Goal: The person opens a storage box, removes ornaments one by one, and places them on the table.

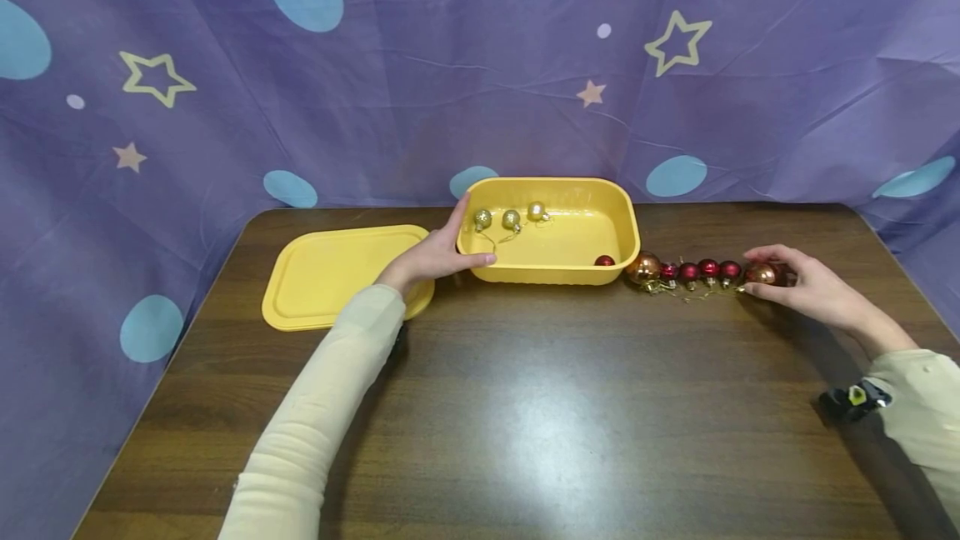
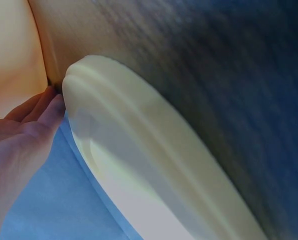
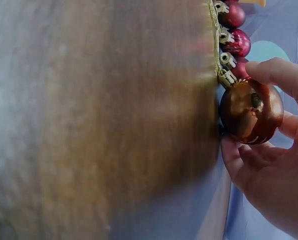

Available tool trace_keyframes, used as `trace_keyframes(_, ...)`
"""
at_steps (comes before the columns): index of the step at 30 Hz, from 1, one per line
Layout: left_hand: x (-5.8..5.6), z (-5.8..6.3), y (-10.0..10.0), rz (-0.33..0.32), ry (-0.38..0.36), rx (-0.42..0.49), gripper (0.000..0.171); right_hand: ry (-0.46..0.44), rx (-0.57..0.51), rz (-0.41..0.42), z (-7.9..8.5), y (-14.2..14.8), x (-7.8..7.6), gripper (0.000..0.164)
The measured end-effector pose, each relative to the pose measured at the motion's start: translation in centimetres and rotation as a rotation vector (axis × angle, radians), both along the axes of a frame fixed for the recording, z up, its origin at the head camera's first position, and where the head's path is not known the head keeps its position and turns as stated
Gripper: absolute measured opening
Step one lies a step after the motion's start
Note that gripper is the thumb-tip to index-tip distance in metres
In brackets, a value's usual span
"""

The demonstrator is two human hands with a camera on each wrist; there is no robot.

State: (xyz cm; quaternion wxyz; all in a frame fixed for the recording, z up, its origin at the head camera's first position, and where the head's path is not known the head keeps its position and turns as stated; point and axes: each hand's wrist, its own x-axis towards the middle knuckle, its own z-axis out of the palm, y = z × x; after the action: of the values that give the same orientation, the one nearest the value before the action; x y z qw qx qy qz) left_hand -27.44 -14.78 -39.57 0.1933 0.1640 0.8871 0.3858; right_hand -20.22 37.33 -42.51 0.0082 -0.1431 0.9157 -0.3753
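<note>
A yellow plastic container (image 1: 555, 275) stands at the back of the table, with my left hand (image 1: 433, 257) holding its left end. The thumb lies at the front corner and the fingers along the left side. Inside are three gold baubles, one of them this round gold bauble (image 1: 536, 211), and a small red bauble (image 1: 604, 260). To the right, a row of dark red baubles (image 1: 708, 268) runs between two copper ones. My right hand (image 1: 813, 286) grips the copper bauble (image 3: 251, 112) at the row's right end, thumb on one side and fingers on the other.
A yellow lid (image 1: 341, 273) lies flat just left of the container. Another copper bauble (image 1: 643, 268) sits against the container's right end. Gold strings trail in front of the row. A purple curtain (image 1: 480, 65) hangs behind the wooden table (image 1: 480, 423).
</note>
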Motion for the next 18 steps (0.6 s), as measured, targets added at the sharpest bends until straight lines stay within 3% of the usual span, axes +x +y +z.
trace_keyframes(9, 0.07, 0.04, 0.05, 0.005, -0.008, -0.003, 0.113, -0.008, 0.021, -0.021, -0.03, 0.05, 0.01, 0.046)
trace_keyframes(18, 0.11, 0.1, 0.05, 0.008, -0.01, -0.005, 0.114, -0.026, -0.044, 0.007, 0.23, -0.08, 0.21, 0.049)
